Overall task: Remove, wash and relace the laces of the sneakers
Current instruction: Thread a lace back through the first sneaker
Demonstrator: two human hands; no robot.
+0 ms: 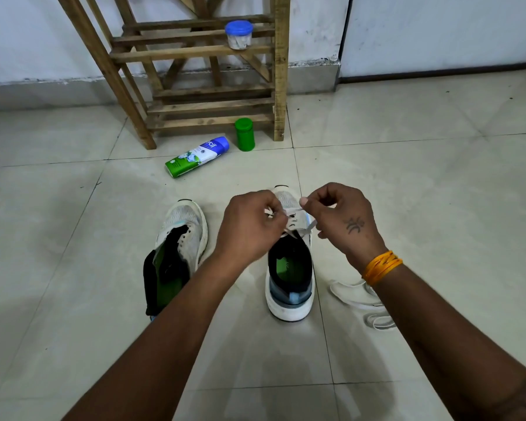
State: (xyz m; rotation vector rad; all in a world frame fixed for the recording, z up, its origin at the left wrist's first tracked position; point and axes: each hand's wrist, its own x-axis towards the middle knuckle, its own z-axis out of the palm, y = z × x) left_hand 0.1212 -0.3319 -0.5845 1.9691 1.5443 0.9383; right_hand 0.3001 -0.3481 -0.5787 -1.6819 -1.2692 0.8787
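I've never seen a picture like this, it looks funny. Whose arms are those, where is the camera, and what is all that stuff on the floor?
The camera sits on a person's head, looking down, so you see their own arms. The left hand and right hand each pinch a white lace over the right sneaker. The left sneaker has no lace. Another loose lace lies on the tiled floor. Farther off lie a bottle, a green jar and a wooden rack.

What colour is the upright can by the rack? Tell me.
Green, the can; head view shows it.
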